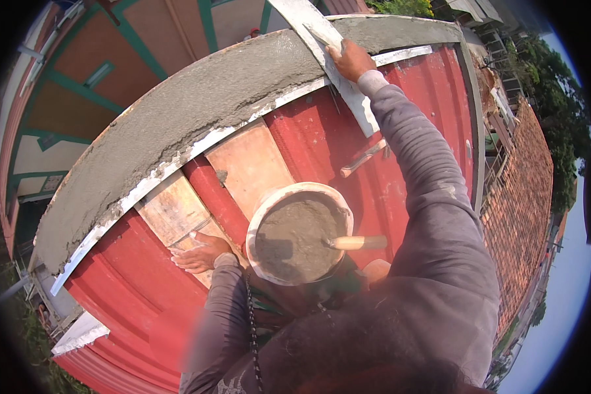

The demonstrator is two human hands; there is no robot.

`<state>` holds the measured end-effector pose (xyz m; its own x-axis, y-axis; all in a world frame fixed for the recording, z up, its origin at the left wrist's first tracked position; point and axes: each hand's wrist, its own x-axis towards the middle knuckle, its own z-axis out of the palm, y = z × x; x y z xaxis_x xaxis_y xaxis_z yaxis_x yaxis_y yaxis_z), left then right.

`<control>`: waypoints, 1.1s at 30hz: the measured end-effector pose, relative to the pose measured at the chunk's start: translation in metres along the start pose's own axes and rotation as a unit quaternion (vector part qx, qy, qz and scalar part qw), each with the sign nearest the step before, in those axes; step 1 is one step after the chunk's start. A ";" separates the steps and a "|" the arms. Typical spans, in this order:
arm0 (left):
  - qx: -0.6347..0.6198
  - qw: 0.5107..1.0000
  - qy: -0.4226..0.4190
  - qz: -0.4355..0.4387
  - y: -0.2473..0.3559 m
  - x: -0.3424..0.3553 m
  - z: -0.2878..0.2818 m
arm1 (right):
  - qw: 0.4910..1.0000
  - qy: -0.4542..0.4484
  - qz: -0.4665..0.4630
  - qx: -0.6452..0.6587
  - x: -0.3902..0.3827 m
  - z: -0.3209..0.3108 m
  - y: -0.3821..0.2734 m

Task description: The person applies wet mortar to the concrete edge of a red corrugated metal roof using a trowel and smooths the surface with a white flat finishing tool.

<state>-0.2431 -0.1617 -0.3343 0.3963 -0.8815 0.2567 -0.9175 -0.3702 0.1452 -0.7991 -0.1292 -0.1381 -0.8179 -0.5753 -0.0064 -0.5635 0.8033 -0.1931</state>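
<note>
My right hand (pixel 353 60) is closed around a long whitish straightedge (pixel 356 108), which lies across the band of wet grey mortar (pixel 157 111) on top of the curved wall. One end reaches past the far edge, the other over the red roof. My left hand (pixel 202 253) rests flat with fingers stretched out on a wooden board (pixel 174 203) on the roof, holding nothing. Between my arms stands a round bucket (pixel 252 230) of grey mortar (pixel 295 230). A wooden-handled tool (pixel 358 243), probably a trowel, sticks into the mortar, its blade hidden.
Red ribbed roof sheets (pixel 128 262) slope below the mortar, bordered by a white strip (pixel 210 140). Another board (pixel 249 164) lies beyond the bucket. A wooden-handled tool (pixel 364 159) lies near the straightedge. Beyond the wall is a drop beside a green-framed building (pixel 98 72); a tiled roof (pixel 522 197) stands right.
</note>
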 end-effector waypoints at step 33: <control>-0.005 1.000 -0.027 -0.007 0.007 -0.001 -0.006 | 0.999 0.046 0.012 0.003 0.018 0.008 0.052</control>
<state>-0.2492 -0.1618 -0.3278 0.4069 -0.8907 0.2025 -0.9112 -0.3801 0.1588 -0.8421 -0.0991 -0.1556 -0.8389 -0.5385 0.0798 -0.5427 0.8158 -0.2000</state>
